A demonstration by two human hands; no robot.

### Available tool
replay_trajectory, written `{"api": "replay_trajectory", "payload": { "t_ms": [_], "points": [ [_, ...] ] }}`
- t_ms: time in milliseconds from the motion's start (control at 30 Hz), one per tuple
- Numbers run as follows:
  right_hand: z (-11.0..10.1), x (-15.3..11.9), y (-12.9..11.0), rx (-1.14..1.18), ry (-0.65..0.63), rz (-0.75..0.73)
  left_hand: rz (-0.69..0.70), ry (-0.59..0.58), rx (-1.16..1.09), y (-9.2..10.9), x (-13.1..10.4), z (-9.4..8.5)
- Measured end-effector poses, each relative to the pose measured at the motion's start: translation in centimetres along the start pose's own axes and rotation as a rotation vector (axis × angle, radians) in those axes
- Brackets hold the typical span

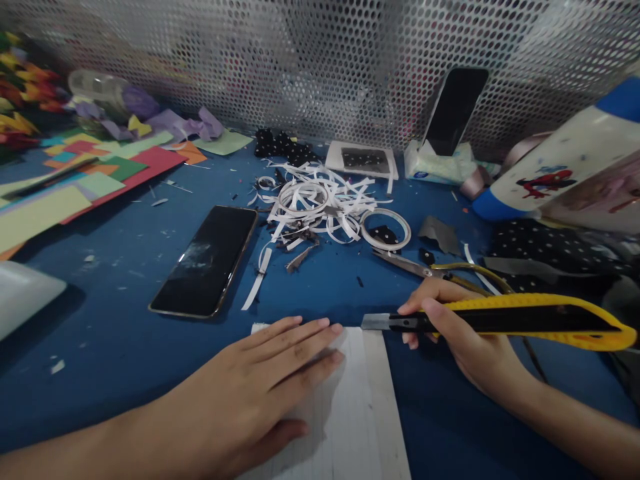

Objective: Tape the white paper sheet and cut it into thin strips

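My left hand (280, 373) lies flat with its fingers stretched over a lined white sheet of paper (345, 400) at the bottom middle. Under the sheet's right side shows a paler strip (385, 393), whose kind I cannot make out. In my right hand (460, 333) is a yellow and black box cutter (520, 321), held between thumb and fingers. Its blade is out and points left, with the tip at the top edge of the paper. Just beyond that hand lie scissors (425, 267), partly hidden by the fingers.
A phone (205, 263) lies left of centre. Behind it sit a heap of white paper strips (320, 200) and a tape roll (385, 229). Coloured papers (100, 173) cover the left. Another phone (457, 110) leans at the back on a tissue pack (440, 163); a white-and-blue bottle (555, 160) lies right.
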State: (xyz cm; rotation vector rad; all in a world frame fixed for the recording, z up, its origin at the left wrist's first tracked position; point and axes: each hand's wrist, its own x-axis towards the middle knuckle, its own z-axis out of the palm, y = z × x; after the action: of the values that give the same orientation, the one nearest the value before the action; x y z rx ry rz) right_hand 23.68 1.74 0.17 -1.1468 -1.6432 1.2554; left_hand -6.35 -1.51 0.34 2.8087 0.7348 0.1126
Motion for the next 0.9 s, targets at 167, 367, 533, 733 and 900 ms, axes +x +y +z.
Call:
{"api": "replay_trajectory", "payload": {
  "t_ms": [167, 367, 533, 733, 900],
  "points": [
    [0.02, 0.04, -0.02, 0.006, -0.024, 0.004, -0.004, -0.011, -0.002, -0.03, -0.08, 0.03],
    [0.16, 0.09, -0.39, 0.0, -0.04, -0.009, 0.008, -0.003, -0.005, -0.04, -0.19, 0.05],
    [0.0, -0.02, -0.39, -0.004, -0.056, -0.026, 0.01, 0.024, -0.018, -0.01, -0.17, 0.01],
    [-0.04, 0.24, -0.35, 0.008, -0.074, -0.03, 0.021, 0.047, -0.008, -0.08, -0.21, 0.2],
    [0.02, 0.45, -0.72, -0.004, -0.095, -0.043, 0.024, 0.057, -0.005, -0.02, -0.33, 0.35]
  ]
}}
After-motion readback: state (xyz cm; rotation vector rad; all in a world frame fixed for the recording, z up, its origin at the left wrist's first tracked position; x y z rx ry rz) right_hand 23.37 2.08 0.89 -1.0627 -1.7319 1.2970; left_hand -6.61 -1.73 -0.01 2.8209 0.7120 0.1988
